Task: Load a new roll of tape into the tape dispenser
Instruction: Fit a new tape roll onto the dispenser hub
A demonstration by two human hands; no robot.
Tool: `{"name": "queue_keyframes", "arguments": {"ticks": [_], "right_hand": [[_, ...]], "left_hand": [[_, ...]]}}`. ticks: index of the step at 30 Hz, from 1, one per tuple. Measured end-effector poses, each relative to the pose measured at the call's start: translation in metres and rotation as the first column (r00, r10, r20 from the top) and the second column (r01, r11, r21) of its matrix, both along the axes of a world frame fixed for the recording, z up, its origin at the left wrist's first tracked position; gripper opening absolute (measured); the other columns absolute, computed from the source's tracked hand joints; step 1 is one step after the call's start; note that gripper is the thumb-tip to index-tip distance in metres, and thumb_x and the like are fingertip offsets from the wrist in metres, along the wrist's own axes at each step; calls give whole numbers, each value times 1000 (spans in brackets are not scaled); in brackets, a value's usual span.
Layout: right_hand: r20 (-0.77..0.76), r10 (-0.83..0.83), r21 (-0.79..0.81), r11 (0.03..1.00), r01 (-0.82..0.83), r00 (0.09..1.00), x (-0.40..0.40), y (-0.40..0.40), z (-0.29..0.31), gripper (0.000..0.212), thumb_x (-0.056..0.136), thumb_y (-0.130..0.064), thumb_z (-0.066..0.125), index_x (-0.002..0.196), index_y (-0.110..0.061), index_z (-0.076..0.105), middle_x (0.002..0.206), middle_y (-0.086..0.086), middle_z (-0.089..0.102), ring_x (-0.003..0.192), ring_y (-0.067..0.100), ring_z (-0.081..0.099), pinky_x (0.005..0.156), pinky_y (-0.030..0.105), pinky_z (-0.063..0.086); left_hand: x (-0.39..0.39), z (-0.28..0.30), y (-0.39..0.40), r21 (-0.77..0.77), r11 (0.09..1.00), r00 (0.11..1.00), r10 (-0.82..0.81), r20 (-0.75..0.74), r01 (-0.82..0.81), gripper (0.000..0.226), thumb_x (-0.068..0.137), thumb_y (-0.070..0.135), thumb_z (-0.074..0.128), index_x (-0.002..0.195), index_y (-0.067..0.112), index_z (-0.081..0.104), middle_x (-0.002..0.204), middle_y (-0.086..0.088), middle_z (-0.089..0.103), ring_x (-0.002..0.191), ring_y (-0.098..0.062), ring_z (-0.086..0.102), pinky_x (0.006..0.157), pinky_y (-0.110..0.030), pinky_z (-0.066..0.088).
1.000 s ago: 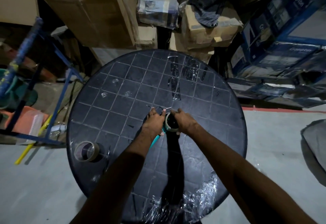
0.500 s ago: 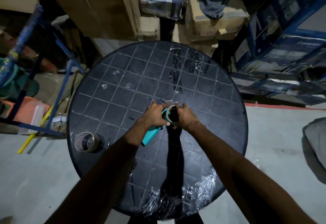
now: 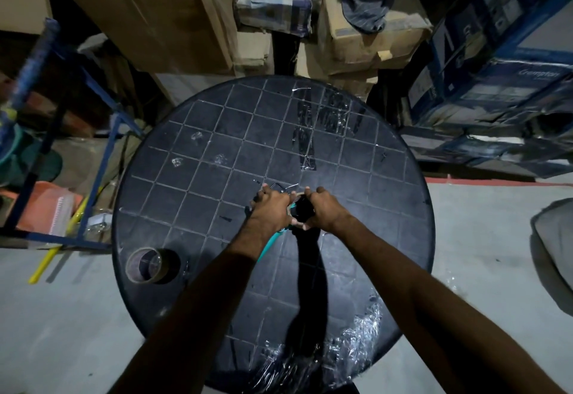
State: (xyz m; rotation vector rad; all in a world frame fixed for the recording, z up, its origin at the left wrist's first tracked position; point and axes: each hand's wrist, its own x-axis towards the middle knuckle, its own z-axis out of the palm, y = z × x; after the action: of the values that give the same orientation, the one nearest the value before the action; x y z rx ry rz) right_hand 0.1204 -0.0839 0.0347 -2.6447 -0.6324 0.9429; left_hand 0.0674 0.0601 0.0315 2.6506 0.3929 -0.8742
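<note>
Over the middle of a round black table point(image 3: 198, 158), my left hand point(image 3: 271, 209) grips a teal tape dispenser point(image 3: 270, 244); only its handle shows below the hand. My right hand point(image 3: 322, 211) holds a roll of tape point(image 3: 298, 204) pressed against the dispenser's head, between the two hands. The roll's dark core faces up. Most of the dispenser's front is hidden by my fingers. A second roll of tape point(image 3: 145, 265) lies flat near the table's left front edge.
Strips of clear tape point(image 3: 310, 120) stick to the far table top, and crumpled clear film point(image 3: 356, 331) lies at the near right edge. Cardboard boxes point(image 3: 173, 15) and blue cartons point(image 3: 496, 68) stand behind. A blue metal frame point(image 3: 102, 158) stands at the left.
Both hands stay together on the dispenser and roll. The left hand has shifted further over the dispenser's head, so less of the teal body shows.
</note>
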Motion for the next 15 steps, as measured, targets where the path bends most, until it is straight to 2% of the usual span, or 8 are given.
{"name": "queue_keyframes", "arguments": {"ticks": [7, 11, 15], "right_hand": [[-27, 14, -22, 1000, -14, 1000, 1, 2, -10, 105, 66, -18, 92, 150, -5, 31, 135, 20, 46, 121, 42, 55, 97, 42, 47], [-16, 21, -22, 1000, -21, 1000, 1, -1, -15, 113, 65, -19, 92, 155, -5, 24, 139, 20, 42, 118, 47, 57, 95, 46, 50], [-23, 26, -5, 1000, -26, 999, 0, -6, -20, 112, 70, -23, 89, 156, -4, 20, 141, 19, 40, 119, 46, 55, 96, 47, 49]], "left_hand": [[5, -6, -17, 150, 987, 998, -48, -46, 55, 84, 85, 45, 74, 155, 35, 28, 156, -44, 9, 145, -56, 17, 109, -73, 26], [5, -15, -21, 206, 977, 999, -50, 13, 46, 64, 95, 31, 64, 152, 32, 36, 152, -49, 13, 142, -58, 24, 108, -72, 29], [4, -21, -20, 224, 971, 995, -90, 47, 78, 61, 95, 24, 64, 149, 30, 37, 148, -51, 19, 137, -60, 31, 106, -70, 34]]}}
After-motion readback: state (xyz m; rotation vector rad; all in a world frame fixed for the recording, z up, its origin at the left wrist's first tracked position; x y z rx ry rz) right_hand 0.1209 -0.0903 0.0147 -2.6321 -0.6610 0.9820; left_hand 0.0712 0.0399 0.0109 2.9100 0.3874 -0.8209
